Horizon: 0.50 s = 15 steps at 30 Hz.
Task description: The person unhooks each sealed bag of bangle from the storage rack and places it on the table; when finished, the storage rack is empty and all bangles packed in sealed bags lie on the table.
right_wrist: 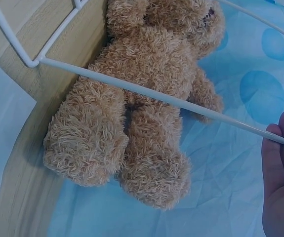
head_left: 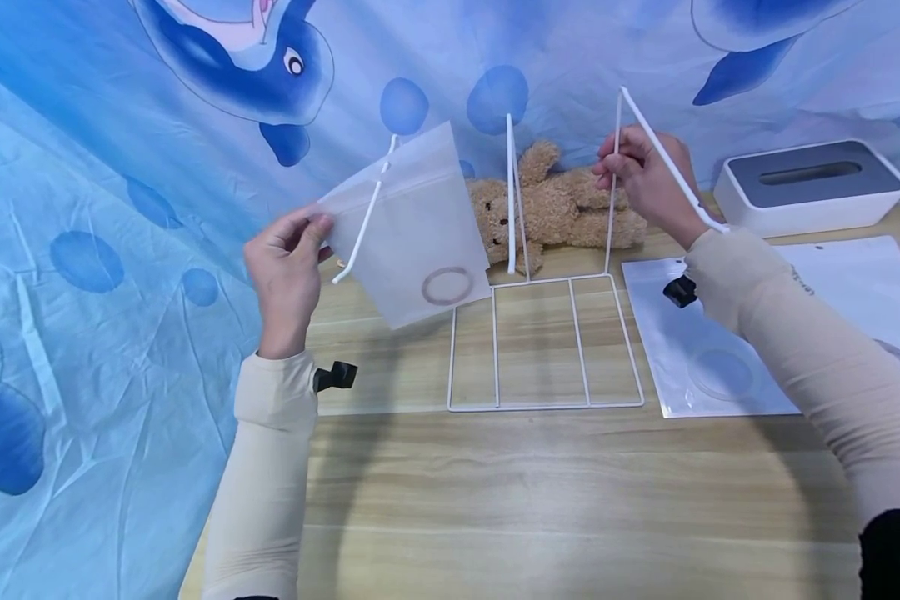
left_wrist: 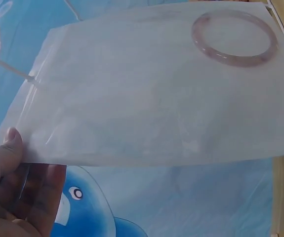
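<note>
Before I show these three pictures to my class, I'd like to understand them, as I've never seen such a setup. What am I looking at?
There is no machine here: a person works with two bare hands. The wide picture comes from a camera worn on the head; the two closer ones come from cameras on the wrists.

The left hand pinches a translucent bag, with a pinkish ring showing through it. The right hand holds an upright wire of a white rack, which stands on the wooden-looking table. Behind the rack lies a teddy bear. To the right are a flat white packet and a grey-topped box.
</note>
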Tool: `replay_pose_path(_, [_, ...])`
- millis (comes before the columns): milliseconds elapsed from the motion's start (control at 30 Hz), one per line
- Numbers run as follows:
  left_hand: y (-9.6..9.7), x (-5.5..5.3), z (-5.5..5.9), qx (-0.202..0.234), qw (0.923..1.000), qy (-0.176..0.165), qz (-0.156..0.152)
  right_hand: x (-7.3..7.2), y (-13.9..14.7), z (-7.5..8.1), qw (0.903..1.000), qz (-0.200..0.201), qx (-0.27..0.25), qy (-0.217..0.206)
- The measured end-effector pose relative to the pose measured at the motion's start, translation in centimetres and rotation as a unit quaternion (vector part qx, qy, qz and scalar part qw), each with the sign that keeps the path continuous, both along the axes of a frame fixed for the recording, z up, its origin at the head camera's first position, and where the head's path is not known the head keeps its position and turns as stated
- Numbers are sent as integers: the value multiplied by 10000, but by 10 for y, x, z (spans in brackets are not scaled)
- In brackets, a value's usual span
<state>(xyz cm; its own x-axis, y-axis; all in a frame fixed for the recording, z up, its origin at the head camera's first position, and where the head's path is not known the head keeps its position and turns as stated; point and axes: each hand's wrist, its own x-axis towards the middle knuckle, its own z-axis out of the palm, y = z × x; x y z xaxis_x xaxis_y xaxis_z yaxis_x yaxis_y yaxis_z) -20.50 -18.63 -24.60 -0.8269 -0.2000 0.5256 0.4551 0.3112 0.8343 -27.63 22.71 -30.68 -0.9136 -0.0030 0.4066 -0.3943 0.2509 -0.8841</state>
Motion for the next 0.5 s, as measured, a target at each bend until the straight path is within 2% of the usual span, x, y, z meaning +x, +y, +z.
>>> replay_pose_path(267, [-7, 15, -5, 199, 9994, 33, -293, 1, 1, 0, 9999, 68, -76, 10])
replay_pose_path(400, [-9, 21, -4, 229, 9990, 4, -385, 1, 1, -1, 10000, 37, -51, 23])
replay_pose_path(500, [-10, 26, -5, 239, 9988, 104, -413, 0, 2, -1, 10000, 17, 27, 34])
